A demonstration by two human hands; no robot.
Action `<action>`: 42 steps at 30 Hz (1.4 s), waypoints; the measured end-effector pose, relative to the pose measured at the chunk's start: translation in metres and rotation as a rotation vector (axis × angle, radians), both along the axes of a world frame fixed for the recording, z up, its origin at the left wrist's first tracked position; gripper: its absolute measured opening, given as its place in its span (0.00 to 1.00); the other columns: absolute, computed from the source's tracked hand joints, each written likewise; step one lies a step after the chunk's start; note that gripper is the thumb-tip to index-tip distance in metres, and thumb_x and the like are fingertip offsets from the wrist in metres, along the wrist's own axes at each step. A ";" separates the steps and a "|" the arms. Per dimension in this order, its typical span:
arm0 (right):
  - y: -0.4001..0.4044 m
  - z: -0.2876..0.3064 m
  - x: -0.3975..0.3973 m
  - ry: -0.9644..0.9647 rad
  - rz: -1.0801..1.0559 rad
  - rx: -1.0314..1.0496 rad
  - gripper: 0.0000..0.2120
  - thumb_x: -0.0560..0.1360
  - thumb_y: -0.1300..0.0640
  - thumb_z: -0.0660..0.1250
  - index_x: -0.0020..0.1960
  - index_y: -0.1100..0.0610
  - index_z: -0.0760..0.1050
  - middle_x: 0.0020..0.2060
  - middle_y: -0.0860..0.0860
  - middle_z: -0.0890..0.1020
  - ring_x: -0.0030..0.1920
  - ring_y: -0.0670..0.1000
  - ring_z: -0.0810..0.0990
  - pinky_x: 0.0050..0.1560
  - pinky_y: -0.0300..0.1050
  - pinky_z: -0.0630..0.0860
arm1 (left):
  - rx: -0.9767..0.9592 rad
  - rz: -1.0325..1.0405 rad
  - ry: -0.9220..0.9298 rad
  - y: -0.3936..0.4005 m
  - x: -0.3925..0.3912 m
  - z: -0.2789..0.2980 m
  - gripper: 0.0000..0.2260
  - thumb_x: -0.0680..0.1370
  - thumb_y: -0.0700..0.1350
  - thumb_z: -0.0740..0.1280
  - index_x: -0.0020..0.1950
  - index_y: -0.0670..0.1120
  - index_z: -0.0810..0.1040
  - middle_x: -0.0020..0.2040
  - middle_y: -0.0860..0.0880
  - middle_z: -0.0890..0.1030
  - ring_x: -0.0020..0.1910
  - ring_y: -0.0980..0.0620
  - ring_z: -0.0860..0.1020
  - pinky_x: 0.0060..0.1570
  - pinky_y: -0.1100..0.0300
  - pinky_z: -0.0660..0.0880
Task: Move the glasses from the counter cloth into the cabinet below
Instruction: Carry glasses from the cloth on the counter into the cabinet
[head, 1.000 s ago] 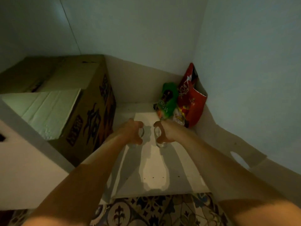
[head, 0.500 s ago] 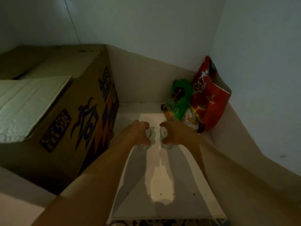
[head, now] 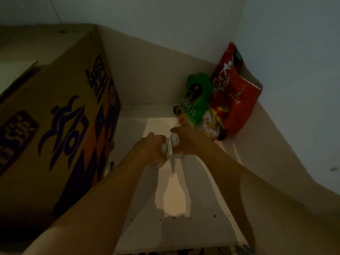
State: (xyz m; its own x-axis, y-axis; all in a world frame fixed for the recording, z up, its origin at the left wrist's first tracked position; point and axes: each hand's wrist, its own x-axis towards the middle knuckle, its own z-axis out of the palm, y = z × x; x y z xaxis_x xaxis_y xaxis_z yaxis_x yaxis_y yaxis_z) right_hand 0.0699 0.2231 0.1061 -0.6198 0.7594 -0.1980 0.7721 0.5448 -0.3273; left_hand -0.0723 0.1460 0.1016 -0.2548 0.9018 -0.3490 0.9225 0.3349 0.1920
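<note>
**A:** Down inside the dim white cabinet [head: 184, 227], where are the hands?

**B:** Both arms reach deep in, over the pale shelf floor. The left hand [head: 152, 150] has its fingers curled round a small clear drinking glass [head: 164, 148], knuckles up. The right hand [head: 187, 140] grips a second clear glass [head: 174, 142] the same way, thumb toward the middle.

**A:** And the two glasses, how do they stand to each other?

**B:** Just beside one another, near the middle of the shelf and toward the back. Whether the rims touch, I cannot tell; it is too dark and the glass is nearly invisible. Their bases look low to the shelf floor, the left one's foot showing beneath the palm, but whether either rests on the floor I cannot say.

**A:** What is on the left?

**B:** A big brown cardboard box with purple and orange print [head: 60, 126] fills that side, its printed face turned toward the arms. The left forearm passes close by its lower corner.

**A:** And the far right corner?

**B:** A tall red foil snack bag [head: 233, 100] leans upright against the cabinet's right wall. A green snack packet with pale lettering [head: 196, 100] leans in front of it, and a small white and yellow wrapper [head: 209, 127] lies at their foot, just beyond the right hand.

**A:** Anything at the near edge?

**B:** A strip of dark patterned floor tile [head: 211, 252] shows below the shelf's front lip.
</note>
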 end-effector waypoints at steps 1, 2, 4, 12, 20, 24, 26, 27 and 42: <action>0.000 -0.001 -0.001 0.002 0.004 0.008 0.40 0.68 0.51 0.76 0.76 0.45 0.62 0.74 0.56 0.64 0.68 0.60 0.70 0.60 0.54 0.75 | 0.012 0.006 -0.003 0.000 -0.002 -0.001 0.36 0.68 0.55 0.77 0.73 0.55 0.67 0.64 0.45 0.70 0.61 0.42 0.74 0.56 0.49 0.77; 0.000 -0.002 -0.001 -0.009 0.002 0.015 0.40 0.68 0.51 0.75 0.76 0.46 0.62 0.73 0.56 0.64 0.68 0.60 0.70 0.60 0.53 0.75 | 0.021 0.013 -0.002 0.000 -0.004 -0.001 0.36 0.68 0.55 0.77 0.73 0.55 0.67 0.64 0.45 0.70 0.62 0.41 0.74 0.56 0.49 0.77; -0.002 -0.002 0.002 -0.029 -0.006 0.020 0.40 0.69 0.52 0.75 0.76 0.46 0.61 0.73 0.57 0.64 0.68 0.61 0.69 0.60 0.52 0.73 | 0.054 0.017 -0.001 0.001 -0.005 0.002 0.36 0.68 0.55 0.77 0.73 0.55 0.67 0.65 0.45 0.69 0.62 0.41 0.73 0.56 0.48 0.76; 0.015 -0.021 -0.005 -0.058 -0.013 0.030 0.40 0.68 0.50 0.75 0.76 0.46 0.61 0.69 0.57 0.68 0.68 0.61 0.69 0.61 0.54 0.74 | 0.078 0.046 -0.032 0.022 -0.018 -0.016 0.32 0.67 0.55 0.77 0.68 0.57 0.70 0.62 0.47 0.70 0.59 0.43 0.74 0.55 0.49 0.76; 0.024 -0.030 -0.016 -0.041 -0.015 0.074 0.38 0.71 0.47 0.73 0.77 0.46 0.60 0.71 0.58 0.68 0.68 0.62 0.68 0.63 0.55 0.72 | 0.084 0.072 -0.001 0.034 -0.018 -0.019 0.31 0.67 0.53 0.77 0.67 0.57 0.69 0.63 0.47 0.69 0.60 0.43 0.73 0.56 0.48 0.76; 0.025 -0.031 -0.017 -0.059 -0.022 0.075 0.39 0.71 0.47 0.73 0.77 0.46 0.59 0.72 0.59 0.65 0.69 0.64 0.67 0.63 0.57 0.73 | 0.092 0.070 -0.027 0.035 -0.019 -0.021 0.29 0.68 0.50 0.76 0.67 0.56 0.70 0.63 0.45 0.69 0.62 0.40 0.72 0.56 0.47 0.76; 0.024 -0.030 -0.017 -0.064 -0.017 0.077 0.39 0.71 0.47 0.73 0.77 0.47 0.59 0.72 0.59 0.65 0.69 0.65 0.67 0.63 0.59 0.73 | 0.101 0.070 -0.021 0.035 -0.018 -0.021 0.30 0.69 0.50 0.75 0.69 0.56 0.68 0.65 0.45 0.68 0.63 0.41 0.71 0.57 0.47 0.75; 0.025 -0.030 -0.017 -0.062 -0.018 0.075 0.39 0.71 0.47 0.72 0.77 0.47 0.58 0.72 0.59 0.65 0.69 0.65 0.66 0.63 0.59 0.72 | 0.103 0.072 -0.019 0.035 -0.018 -0.022 0.32 0.70 0.51 0.75 0.72 0.56 0.66 0.67 0.45 0.67 0.65 0.40 0.69 0.58 0.48 0.74; 0.023 -0.027 -0.014 -0.064 -0.034 0.027 0.45 0.69 0.47 0.75 0.79 0.46 0.54 0.78 0.58 0.52 0.73 0.67 0.58 0.66 0.63 0.70 | 0.147 0.074 -0.043 0.028 -0.013 -0.016 0.41 0.72 0.53 0.75 0.78 0.57 0.55 0.75 0.44 0.57 0.72 0.39 0.58 0.61 0.44 0.70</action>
State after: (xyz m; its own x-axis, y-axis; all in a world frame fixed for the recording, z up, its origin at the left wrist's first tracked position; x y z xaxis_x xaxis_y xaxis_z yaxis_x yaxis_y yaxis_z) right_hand 0.0559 0.2462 0.0787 -0.5802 0.7855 -0.2153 0.8092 0.5257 -0.2625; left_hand -0.0856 0.1736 0.0858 -0.3099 0.9234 -0.2267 0.8863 0.3668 0.2827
